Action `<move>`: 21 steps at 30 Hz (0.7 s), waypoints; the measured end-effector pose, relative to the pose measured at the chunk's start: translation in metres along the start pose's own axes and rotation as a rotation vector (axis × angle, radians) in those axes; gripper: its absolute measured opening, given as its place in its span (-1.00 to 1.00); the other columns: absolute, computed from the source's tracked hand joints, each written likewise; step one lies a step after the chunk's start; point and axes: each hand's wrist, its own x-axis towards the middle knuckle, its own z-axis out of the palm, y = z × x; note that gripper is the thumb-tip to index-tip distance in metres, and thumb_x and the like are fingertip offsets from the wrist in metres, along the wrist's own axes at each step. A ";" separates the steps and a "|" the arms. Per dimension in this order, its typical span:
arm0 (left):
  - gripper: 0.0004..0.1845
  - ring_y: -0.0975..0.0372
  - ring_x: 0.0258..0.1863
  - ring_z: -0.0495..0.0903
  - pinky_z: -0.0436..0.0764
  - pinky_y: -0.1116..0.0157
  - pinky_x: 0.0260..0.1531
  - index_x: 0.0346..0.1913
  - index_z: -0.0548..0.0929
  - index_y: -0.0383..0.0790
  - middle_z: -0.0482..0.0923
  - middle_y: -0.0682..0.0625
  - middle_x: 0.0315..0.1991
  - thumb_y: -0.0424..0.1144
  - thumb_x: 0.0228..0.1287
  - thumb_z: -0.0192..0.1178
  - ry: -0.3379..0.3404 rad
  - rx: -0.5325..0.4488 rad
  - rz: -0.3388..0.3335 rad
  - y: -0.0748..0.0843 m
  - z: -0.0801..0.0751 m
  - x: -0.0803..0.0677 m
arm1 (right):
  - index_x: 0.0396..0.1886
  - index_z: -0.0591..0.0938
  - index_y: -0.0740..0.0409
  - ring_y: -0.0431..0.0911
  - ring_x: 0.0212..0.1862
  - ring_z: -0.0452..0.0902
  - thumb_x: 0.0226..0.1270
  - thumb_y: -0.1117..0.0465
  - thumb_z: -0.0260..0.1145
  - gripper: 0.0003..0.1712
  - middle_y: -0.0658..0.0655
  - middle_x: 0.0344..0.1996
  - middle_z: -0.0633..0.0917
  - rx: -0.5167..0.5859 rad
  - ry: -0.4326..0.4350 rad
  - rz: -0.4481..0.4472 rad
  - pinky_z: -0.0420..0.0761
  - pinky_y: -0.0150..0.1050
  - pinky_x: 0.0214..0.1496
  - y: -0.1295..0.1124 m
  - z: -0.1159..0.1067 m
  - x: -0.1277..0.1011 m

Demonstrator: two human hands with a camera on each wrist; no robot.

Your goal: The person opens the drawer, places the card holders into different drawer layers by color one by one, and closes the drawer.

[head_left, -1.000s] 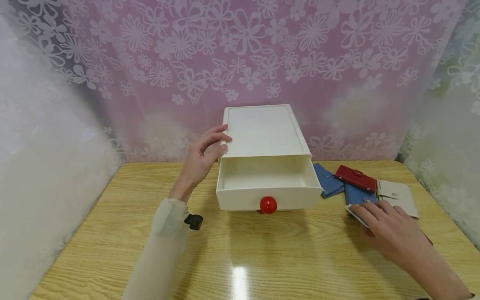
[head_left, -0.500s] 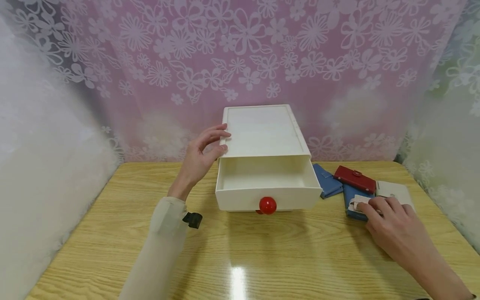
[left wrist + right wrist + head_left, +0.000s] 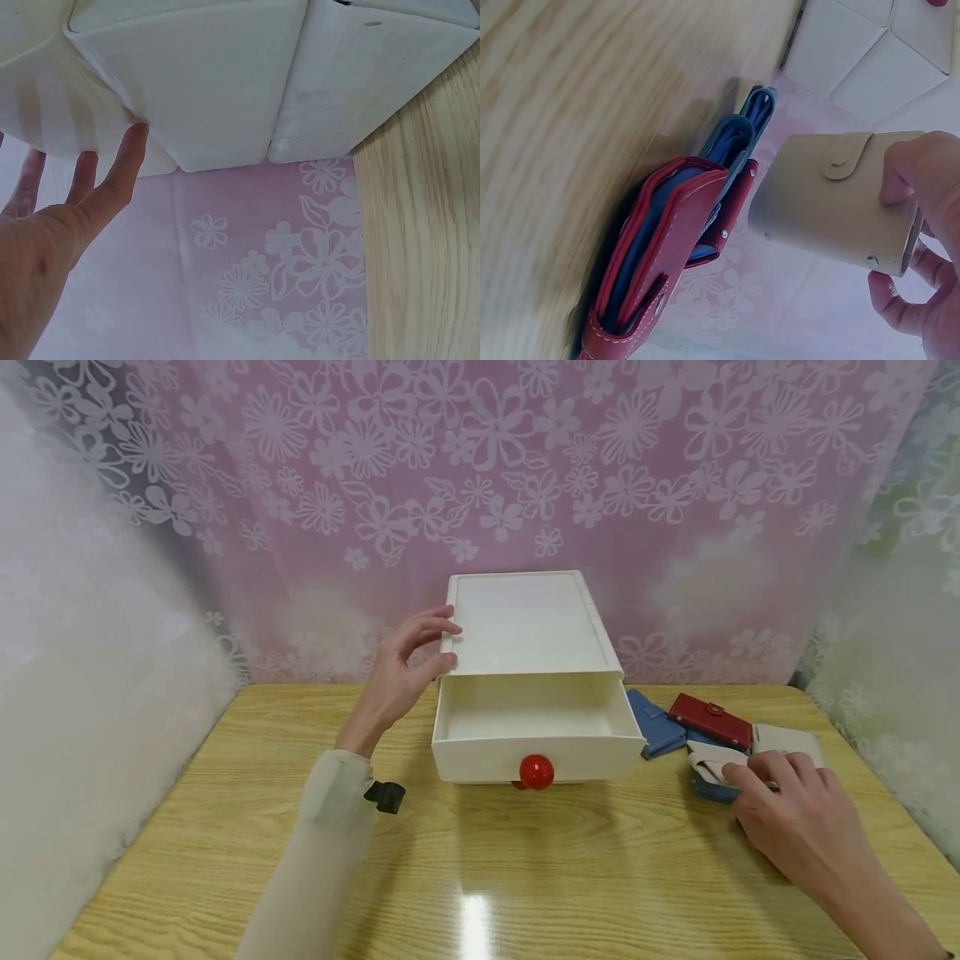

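My left hand [image 3: 393, 681] rests its fingertips and thumb on the left edge of a white plastic drawer box [image 3: 532, 622]; the left wrist view shows fingers [image 3: 124, 161] against the box's wall. The drawer [image 3: 472, 760], with a round red knob [image 3: 536, 772], is pulled out and its inside looks bare. To the right, my right hand [image 3: 802, 806] pinches a beige snap wallet [image 3: 817, 199] between thumb and fingers. That wallet is held tilted above a blue wallet [image 3: 716, 791], which it partly covers. A strap with a metal snap shows on its face.
Beside the box lie another blue wallet [image 3: 654, 727], a red wallet [image 3: 708, 718] and a cream wallet [image 3: 787, 740]. Another red wallet [image 3: 667, 247] stands near in the right wrist view. A floral curtain [image 3: 495, 485] hangs behind the wooden table [image 3: 525, 868].
The beige wallet in my right hand has turned, from a narrow edge to more of its face, and shifted slightly away from me. My left hand and the drawer box stay put.
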 end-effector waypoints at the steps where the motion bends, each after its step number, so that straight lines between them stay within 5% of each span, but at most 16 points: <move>1: -0.65 0.04 0.37 0.46 0.39 -0.09 0.43 0.14 0.64 -0.18 0.40 0.05 0.48 -0.18 0.34 0.22 -0.001 0.003 -0.001 0.000 0.000 0.000 | -0.24 0.59 0.13 0.28 -0.31 0.50 0.53 -0.05 -0.32 -0.42 0.30 -0.33 0.59 0.006 0.003 0.004 0.51 0.16 -0.55 0.000 -0.001 0.000; 10: -0.73 0.08 0.36 0.47 0.39 -0.18 0.39 0.01 0.58 -0.16 0.43 0.12 0.46 -0.15 0.32 0.20 0.023 -0.008 -0.017 -0.003 0.001 -0.002 | -0.21 0.57 0.21 0.24 -0.31 0.50 0.60 -0.09 -0.31 -0.39 0.31 -0.28 0.63 0.056 0.022 -0.005 0.65 0.16 -0.44 -0.001 -0.006 0.004; 17: -0.73 0.08 0.37 0.47 0.40 -0.14 0.40 0.03 0.59 -0.15 0.42 0.13 0.46 -0.16 0.33 0.18 0.018 -0.005 -0.010 -0.006 0.001 -0.001 | -0.24 0.55 0.28 0.26 -0.30 0.47 0.56 0.02 -0.20 -0.50 0.34 -0.27 0.66 0.092 0.139 -0.029 0.58 0.15 -0.55 -0.002 -0.007 0.009; 21: -0.71 0.07 0.39 0.45 0.39 -0.16 0.40 0.05 0.59 -0.15 0.41 0.14 0.47 -0.14 0.34 0.18 0.013 -0.005 -0.017 -0.007 0.002 -0.001 | -0.07 0.62 0.27 0.26 -0.28 0.45 0.57 0.01 -0.22 -0.45 0.35 -0.25 0.64 0.079 0.138 -0.029 0.56 0.14 -0.60 -0.002 -0.009 0.010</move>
